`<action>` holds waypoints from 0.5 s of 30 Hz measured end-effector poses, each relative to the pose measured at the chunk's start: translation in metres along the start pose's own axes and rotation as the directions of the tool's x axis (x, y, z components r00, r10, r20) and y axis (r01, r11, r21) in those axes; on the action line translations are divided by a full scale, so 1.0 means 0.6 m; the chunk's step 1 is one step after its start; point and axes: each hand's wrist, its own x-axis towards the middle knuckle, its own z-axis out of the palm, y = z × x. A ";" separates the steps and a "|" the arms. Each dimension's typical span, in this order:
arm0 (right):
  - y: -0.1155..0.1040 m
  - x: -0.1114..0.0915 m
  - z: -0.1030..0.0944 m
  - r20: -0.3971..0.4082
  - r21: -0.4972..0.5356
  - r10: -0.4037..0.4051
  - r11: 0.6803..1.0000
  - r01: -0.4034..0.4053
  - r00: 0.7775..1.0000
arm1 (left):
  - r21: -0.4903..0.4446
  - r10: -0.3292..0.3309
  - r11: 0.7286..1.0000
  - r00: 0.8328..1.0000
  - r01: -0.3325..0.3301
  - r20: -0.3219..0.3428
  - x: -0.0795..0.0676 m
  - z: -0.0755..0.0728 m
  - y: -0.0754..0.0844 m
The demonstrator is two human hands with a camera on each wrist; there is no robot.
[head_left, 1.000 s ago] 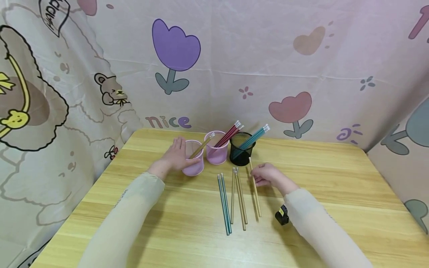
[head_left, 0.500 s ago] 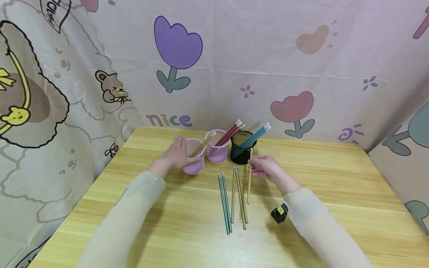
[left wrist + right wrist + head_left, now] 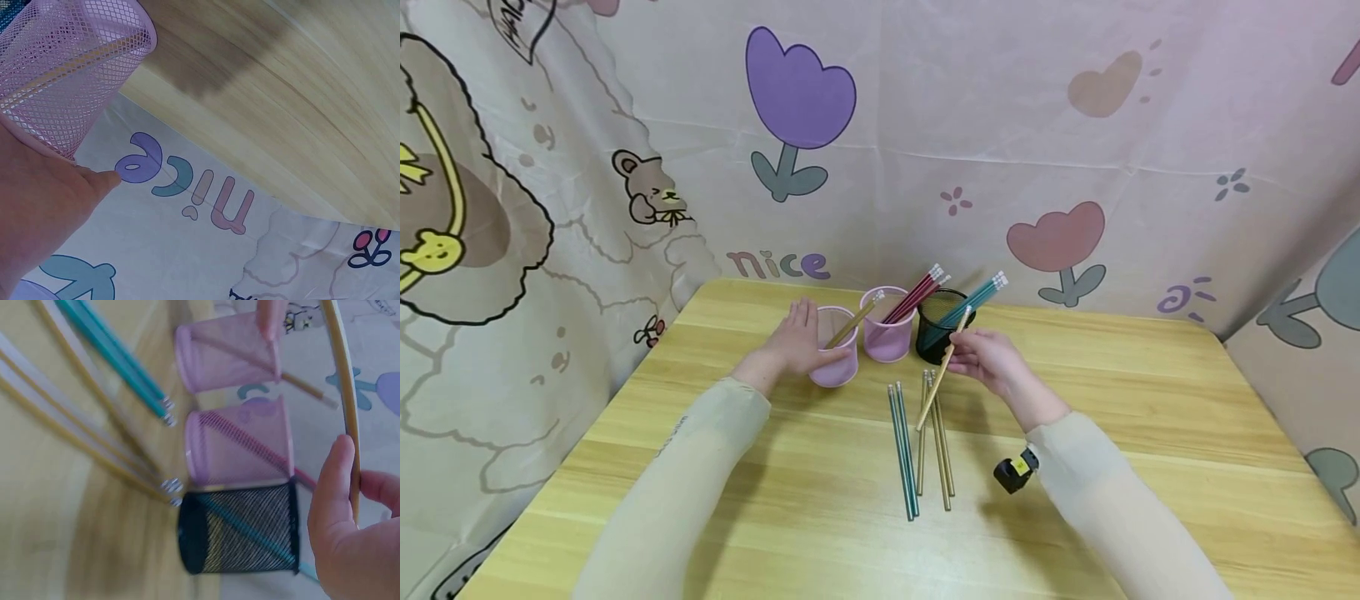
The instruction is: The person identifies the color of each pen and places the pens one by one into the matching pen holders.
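Observation:
My right hand [image 3: 988, 358] pinches a gold pencil [image 3: 934, 387] between thumb and fingers, off the table and tilted, its eraser end up, in front of the black mesh cup [image 3: 928, 333]. The same pencil [image 3: 345, 375] shows close up in the right wrist view. At the left pink mesh cup [image 3: 838, 371], my left hand [image 3: 793, 343] rests with straight fingers along its side and the thumb across its front. Gold pencil wood [image 3: 853, 323] leans inside that cup. Below the right hand lie more gold pencils [image 3: 944, 467] and two teal pencils [image 3: 904, 454].
A second pink mesh cup [image 3: 883, 342] with dark red pencils [image 3: 915, 296] stands in the middle of the row. Teal pencils [image 3: 981, 298] lean in the black cup. Behind the wooden table [image 3: 1150, 400] hangs a printed cloth [image 3: 925, 100]. A small black device [image 3: 1013, 472] sits by the right wrist.
My right hand has raised the gold pencil off the table and moved it up and leftward. Its lower end has swung left over the lying pencils. The left hand stays at its cup.

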 end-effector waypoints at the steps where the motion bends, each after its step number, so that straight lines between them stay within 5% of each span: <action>1: -0.005 0.001 0.005 -0.007 0.019 -0.016 1.000 0.016 1.000 | 0.000 -0.002 1.000 1.000 0.002 0.001 0.000 0.000 -0.001; 8: -0.030 0.009 0.049 -0.156 0.161 -0.140 0.973 0.165 0.978 | 0.002 -0.009 1.000 1.000 0.008 0.009 0.000 0.000 -0.001; 15: -0.037 0.031 0.084 -0.375 0.240 -0.232 0.911 0.336 0.898 | -0.002 -0.009 1.000 1.000 0.009 0.004 0.001 -0.001 0.000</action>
